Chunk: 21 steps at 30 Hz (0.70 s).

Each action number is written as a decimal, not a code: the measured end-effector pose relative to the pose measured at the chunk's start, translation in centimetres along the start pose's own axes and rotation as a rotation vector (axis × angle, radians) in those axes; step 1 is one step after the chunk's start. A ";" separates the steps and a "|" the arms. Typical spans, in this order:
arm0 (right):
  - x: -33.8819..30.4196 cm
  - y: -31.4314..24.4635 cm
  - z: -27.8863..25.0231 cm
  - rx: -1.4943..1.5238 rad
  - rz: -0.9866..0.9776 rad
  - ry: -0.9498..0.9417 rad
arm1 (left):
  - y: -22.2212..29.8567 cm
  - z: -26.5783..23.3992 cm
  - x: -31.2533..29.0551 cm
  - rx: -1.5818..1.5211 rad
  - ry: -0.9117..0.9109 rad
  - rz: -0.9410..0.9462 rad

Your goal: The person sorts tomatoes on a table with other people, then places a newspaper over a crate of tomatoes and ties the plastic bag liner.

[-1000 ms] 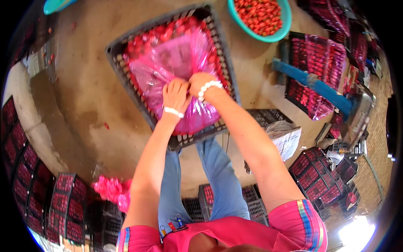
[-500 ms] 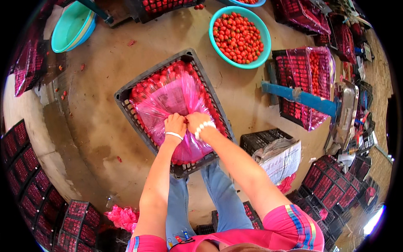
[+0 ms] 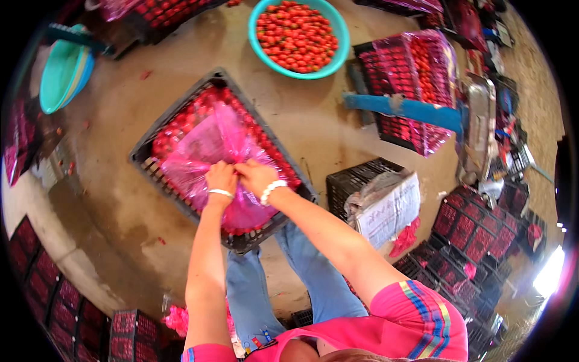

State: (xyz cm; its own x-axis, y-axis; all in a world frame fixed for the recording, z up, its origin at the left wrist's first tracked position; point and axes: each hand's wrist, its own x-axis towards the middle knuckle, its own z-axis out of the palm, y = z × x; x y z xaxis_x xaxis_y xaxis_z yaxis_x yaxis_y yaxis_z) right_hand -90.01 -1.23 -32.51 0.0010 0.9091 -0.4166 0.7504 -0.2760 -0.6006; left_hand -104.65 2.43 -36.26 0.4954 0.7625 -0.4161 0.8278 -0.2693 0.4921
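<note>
In front of my legs stands a black plastic crate [image 3: 247, 241] lined with a pink plastic bag [image 3: 196, 145]. Small red cherry tomatoes [image 3: 170, 136] show through the film along the crate's sides. Over the middle, the bag's mouth is drawn together in folds. My left hand [image 3: 222, 178], with a white band at the wrist, is closed on the gathered film. Right beside it, my right hand [image 3: 257, 177], wearing a white beaded bracelet, pinches the same gather. The fingertips nearly meet, and the bit of film between them is partly hidden.
Beyond the crate sits a turquoise basin [image 3: 344, 36] of cherry tomatoes. A blue metal bar [image 3: 404, 111] crosses before a filled crate [image 3: 386, 84] at right. Nearer is a black crate [image 3: 341, 187] with newspaper [image 3: 389, 211]. Stacked crates [image 3: 473, 226] stand at lower right.
The whole view has shifted, so the crate, basin and hands appear farther left and the basin higher. Both hands stay closed on the gathered bag, moving only slightly against it.
</note>
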 end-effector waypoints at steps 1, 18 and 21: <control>0.5 -0.4 -0.3 -0.086 0.056 -0.136 | -0.5 0.0 0.0 -0.031 0.019 0.035; -2.0 0.9 -0.6 0.717 0.465 0.292 | -2.9 8.7 -22.0 -0.674 0.690 -0.997; -5.2 3.5 -3.4 -0.020 0.235 0.657 | -3.6 13.0 -25.4 -1.194 0.295 -0.940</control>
State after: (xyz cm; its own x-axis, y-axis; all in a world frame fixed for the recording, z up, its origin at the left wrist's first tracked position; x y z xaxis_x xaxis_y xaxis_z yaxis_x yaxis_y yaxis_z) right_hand -85.10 -5.87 -30.10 0.5596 0.8282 -0.0312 0.6933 -0.4884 -0.5299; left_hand -116.81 -23.59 -37.43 -0.2516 0.5059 -0.8251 0.0452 0.8577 0.5122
